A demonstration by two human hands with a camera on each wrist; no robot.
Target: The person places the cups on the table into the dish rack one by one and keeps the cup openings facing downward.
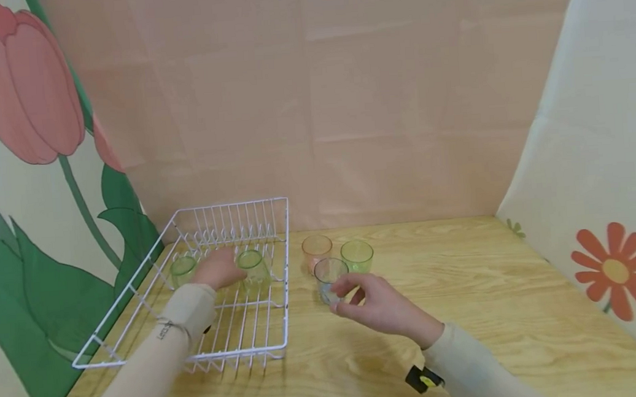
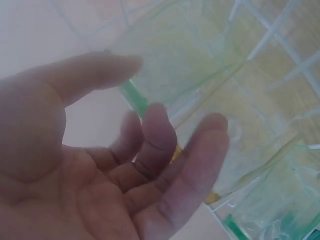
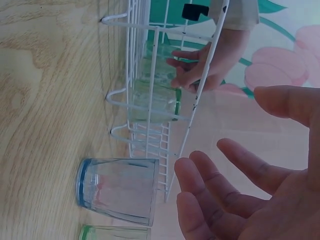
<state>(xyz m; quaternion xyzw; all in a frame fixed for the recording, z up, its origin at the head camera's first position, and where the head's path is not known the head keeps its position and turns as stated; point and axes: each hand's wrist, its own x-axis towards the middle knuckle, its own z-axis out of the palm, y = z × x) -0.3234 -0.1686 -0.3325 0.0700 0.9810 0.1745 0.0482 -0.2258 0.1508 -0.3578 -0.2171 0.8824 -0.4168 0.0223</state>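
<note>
My left hand (image 1: 220, 268) is over the white wire dish rack (image 1: 285, 299), among tinted cups standing in it. A green cup (image 1: 183, 270) is to its left and a yellow-green cup (image 1: 254, 274) to its right. The left wrist view has loosely bent fingers, nothing in the palm, and a pale green cup (image 2: 180, 55), a yellowish cup (image 2: 235, 130) and another green cup (image 2: 280, 200) behind. My right hand (image 1: 377, 302) is beside a clear bluish cup (image 1: 332, 280) on the table. In the right wrist view its fingers are apart from that cup (image 3: 120, 187), holding nothing.
Behind the bluish cup stand a pinkish-orange cup (image 1: 317, 251) and a yellow-green cup (image 1: 358, 257). The wood-grain table (image 1: 468, 286) extends to the right. A pinkish backdrop (image 1: 344, 98) closes the back, with flower-printed cloth at both sides.
</note>
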